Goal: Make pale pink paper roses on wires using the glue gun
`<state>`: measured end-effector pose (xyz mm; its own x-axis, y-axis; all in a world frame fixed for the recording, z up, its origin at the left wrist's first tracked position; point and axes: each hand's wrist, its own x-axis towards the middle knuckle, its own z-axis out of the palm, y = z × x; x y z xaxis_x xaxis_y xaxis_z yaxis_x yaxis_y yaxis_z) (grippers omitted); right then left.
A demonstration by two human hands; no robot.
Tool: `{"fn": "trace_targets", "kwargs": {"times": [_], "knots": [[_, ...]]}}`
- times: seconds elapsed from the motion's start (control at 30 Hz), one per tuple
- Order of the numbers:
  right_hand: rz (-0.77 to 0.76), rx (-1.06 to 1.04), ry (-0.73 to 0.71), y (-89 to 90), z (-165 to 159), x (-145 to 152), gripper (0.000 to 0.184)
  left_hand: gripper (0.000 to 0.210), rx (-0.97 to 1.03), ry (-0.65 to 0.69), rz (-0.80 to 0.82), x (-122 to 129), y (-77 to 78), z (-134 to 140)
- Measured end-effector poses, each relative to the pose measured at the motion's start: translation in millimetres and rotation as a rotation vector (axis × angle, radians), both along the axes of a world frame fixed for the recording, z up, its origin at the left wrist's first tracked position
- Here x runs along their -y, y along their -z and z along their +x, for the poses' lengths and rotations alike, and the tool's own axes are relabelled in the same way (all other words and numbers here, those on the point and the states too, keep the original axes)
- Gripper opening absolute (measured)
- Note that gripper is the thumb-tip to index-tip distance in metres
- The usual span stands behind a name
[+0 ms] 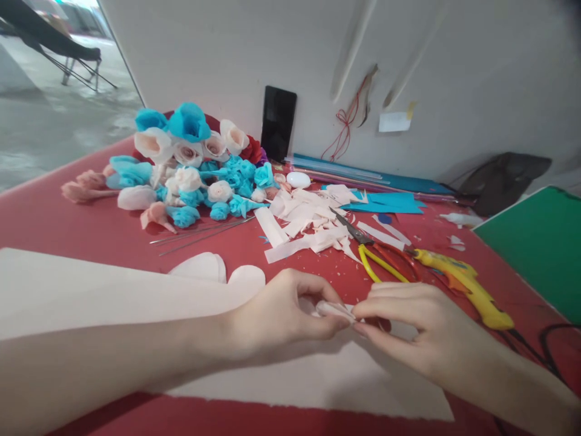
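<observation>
Gripping a folded paper (333, 309) just above a pale sheet (318, 381), the left hand (281, 312) with fingers curled about one end, the right hand (424, 321) with fingers pinching the other. Near the sheet's far edge, rounded cut-outs (200, 267). Beyond those, scraps (308, 212) strewn on the red surface (36, 224), with scissors (356, 232) pointing in among them. Just right, a yellow glue gun (467, 284); farther back, a white tube (460, 220). To the left, blue, pale and pink flowers (188, 123), heaped before a dark red rim (214, 123), perhaps a container's, too covered to tell. Behind, propped against the wall (204, 48), a black phone (278, 124).
</observation>
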<state>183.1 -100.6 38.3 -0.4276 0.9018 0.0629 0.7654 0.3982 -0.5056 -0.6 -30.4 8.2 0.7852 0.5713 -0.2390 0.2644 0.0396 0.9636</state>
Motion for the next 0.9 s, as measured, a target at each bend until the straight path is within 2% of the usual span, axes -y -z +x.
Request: {"fn": "trace_targets", "kwargs": {"times": [0.1, 0.27, 0.33, 0.4, 0.43, 0.57, 0.67, 0.8, 0.9], "knots": [[-0.024, 0.005, 0.047, -6.1, 3.1, 1.1, 0.017, 0.016, 0.034, -0.019, -0.039, 0.1, 2.1, -0.7], [0.124, 0.091, 0.378, -6.5, 25.4, 2.0, 0.025, 0.017, 0.041, -0.025, -0.071, 0.7, 3.0, -1.1], [0.176, 0.091, 0.434, 1.3, 43.0, 4.2, 0.018, 0.017, 0.040, -0.025, -0.068, 0.2, 2.0, -0.7], [0.208, 0.104, 0.464, 10.9, 66.7, 9.0, 0.043, 0.017, 0.041, -0.031, -0.064, -0.4, 0.9, -0.5], [0.238, 0.131, 0.501, 15.7, 80.8, 12.4, 0.046, 0.018, 0.045, -0.036, -0.062, -0.6, 0.3, -0.5], [0.339, 0.285, 0.786, 36.7, 144.8, 27.3, 0.031, 0.019, 0.058, -0.057, -0.062, -0.5, -1.8, -1.3], [0.228, 0.376, 0.906, 57.3, 180.9, 31.7, 0.023, 0.017, 0.057, -0.074, -0.053, 0.2, -3.4, -1.4], [0.113, 0.382, 0.988, 76.3, 194.9, 25.7, 0.020, 0.014, 0.048, -0.105, -0.018, 0.8, -2.6, 0.6], [0.162, 0.313, 1.043, 74.1, 191.7, 20.8, 0.021, 0.014, 0.046, -0.128, 0.010, 0.5, 0.3, 2.6]]}}
